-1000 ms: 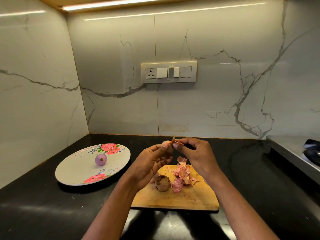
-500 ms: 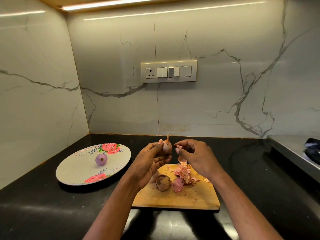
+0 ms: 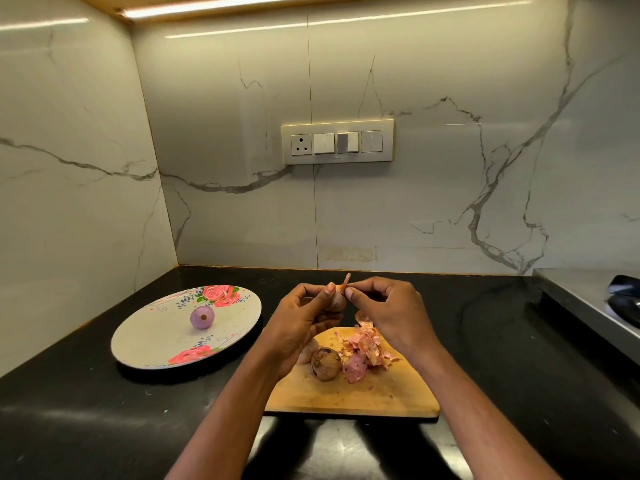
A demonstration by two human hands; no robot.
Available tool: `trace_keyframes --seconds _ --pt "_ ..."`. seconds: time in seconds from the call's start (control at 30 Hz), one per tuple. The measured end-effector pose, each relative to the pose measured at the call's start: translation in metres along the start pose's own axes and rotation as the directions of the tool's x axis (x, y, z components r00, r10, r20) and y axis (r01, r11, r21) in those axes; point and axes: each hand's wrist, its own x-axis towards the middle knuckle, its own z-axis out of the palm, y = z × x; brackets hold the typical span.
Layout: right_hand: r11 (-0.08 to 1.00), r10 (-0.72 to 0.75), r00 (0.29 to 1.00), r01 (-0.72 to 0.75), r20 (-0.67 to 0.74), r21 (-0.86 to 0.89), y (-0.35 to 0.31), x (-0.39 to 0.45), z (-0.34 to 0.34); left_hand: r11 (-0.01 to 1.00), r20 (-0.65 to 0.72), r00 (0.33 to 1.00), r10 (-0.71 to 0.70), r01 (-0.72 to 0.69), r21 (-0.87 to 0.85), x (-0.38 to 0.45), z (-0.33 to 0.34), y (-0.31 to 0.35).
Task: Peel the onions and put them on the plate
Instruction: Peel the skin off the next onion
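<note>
One peeled onion [image 3: 202, 317] is set on the plate [image 3: 149, 344]. A second onion [image 3: 335, 299] is gripped by the left hand [image 3: 300, 323]; its skin is pinched by the right hand [image 3: 388, 313]. An unpeeled onion [image 3: 325, 364] is left on the board [image 3: 381, 393].

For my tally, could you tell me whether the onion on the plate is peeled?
Peeled: the onion shows smooth purple flesh on the plate.

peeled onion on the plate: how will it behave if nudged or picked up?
The peeled onion looks round and sits loose on the shallow floral plate, so it would probably roll. Its bare skin looks smooth, so likely slippery. Small, probably light.
</note>
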Motion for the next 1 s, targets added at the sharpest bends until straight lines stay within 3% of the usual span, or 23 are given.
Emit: trace_keyframes --seconds 0.23,0.6,0.8,1.0 --pt "0.999 0.028 0.999 -0.027 -0.046 0.027 0.001 -0.003 0.007 1.000 0.014 1.000 -0.006 0.005 0.030 0.000 0.001 -0.001" --pt "0.996 -0.013 0.995 0.004 -0.102 -0.090 0.007 0.003 -0.003 0.972 0.044 0.989 -0.144 0.150 -0.181 -0.001 0.000 0.005" --pt "0.989 -0.019 0.999 0.026 0.049 -0.148 0.006 0.004 -0.006 0.981 -0.054 0.991 -0.121 0.111 -0.157 0.000 -0.002 0.006" --pt "0.987 -0.102 0.995 0.104 0.021 -0.119 -0.004 0.000 0.003 0.994 -0.034 0.995 -0.091 0.088 -0.072 0.000 0.000 0.003"
